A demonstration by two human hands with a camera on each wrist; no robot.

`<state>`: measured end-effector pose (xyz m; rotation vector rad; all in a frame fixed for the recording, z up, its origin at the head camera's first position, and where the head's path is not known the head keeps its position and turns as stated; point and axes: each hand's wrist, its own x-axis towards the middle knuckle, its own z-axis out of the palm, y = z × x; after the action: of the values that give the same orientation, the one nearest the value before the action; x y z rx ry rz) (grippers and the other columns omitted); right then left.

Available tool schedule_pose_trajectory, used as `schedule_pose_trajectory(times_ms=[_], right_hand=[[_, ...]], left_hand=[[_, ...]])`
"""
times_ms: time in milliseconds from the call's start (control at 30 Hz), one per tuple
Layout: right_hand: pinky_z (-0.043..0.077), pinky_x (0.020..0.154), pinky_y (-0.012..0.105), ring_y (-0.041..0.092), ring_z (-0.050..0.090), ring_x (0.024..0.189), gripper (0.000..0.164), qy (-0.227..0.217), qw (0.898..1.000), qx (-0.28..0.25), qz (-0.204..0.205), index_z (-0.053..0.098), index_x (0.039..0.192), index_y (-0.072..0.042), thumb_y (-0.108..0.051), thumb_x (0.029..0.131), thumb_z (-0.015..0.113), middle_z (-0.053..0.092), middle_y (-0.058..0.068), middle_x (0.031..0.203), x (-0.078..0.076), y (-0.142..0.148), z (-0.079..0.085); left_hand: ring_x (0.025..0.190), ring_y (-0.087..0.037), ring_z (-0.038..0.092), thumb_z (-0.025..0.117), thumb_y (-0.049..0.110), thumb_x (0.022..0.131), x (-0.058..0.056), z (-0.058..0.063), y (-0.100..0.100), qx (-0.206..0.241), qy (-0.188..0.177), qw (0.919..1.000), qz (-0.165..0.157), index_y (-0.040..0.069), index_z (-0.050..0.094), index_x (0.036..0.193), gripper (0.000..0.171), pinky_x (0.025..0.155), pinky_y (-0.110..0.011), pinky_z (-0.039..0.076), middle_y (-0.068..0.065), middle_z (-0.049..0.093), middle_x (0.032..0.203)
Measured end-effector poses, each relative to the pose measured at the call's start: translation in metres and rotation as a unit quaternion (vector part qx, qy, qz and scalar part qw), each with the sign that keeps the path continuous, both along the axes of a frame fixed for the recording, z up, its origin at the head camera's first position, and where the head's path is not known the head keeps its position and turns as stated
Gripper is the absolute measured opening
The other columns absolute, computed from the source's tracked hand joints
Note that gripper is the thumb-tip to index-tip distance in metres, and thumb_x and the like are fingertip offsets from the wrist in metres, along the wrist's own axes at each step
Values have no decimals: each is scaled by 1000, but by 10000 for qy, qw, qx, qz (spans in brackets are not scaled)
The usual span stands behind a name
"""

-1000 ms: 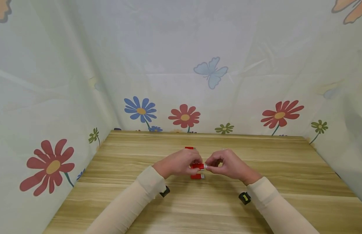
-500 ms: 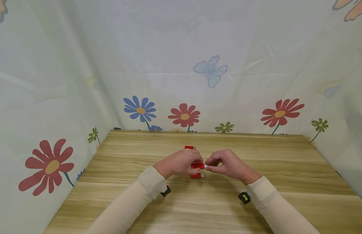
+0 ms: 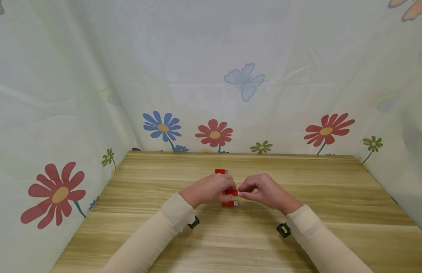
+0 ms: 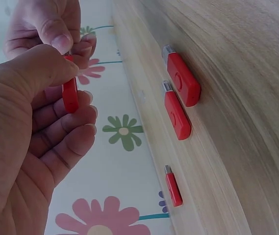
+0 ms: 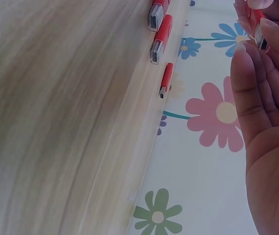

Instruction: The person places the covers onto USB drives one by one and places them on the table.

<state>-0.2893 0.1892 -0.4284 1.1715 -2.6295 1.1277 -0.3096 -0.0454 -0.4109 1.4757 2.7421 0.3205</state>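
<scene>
My left hand (image 3: 211, 189) grips a red USB stick (image 4: 70, 93) between thumb and fingers, above the wooden table. At the stick's connector end, the thumb and fingertips of my right hand (image 3: 265, 191) pinch its small clear cap (image 5: 261, 39), largely covered by the fingers. In the left wrist view, two red USB sticks with clear caps, a nearer one (image 4: 182, 81) and a middle one (image 4: 177, 116), lie side by side on the table. A third stick (image 4: 173, 188) lies farther back with its metal connector bare.
A small clear piece (image 3: 260, 171) lies on the table (image 3: 316, 182) behind my right hand. Flower-printed white sheeting (image 3: 183, 76) rises at the table's back and sides. Black wrist-worn devices, one at the left wrist (image 3: 194, 222) and one at the right (image 3: 283, 230), hang below the sleeves.
My right hand has shifted very slightly left toward the held USB stick, and less of the pale end shows between the hands. The head view has tilted slightly.
</scene>
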Motion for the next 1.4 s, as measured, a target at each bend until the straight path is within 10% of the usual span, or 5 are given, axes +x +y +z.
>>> schedule_pose_trajectory(times_ms=[1400], right_hand=[[58,74,23,6,66,76,13,-176,9979,501,-375,80,102,-19,-23,90,80,75,-9,93,-37,-8,1]], left_hand=[[85,-7,60,78,25,92,-24,-2,-1,293,-196,9974,633,15,75,110,21,81,-16,54,5,69,100]])
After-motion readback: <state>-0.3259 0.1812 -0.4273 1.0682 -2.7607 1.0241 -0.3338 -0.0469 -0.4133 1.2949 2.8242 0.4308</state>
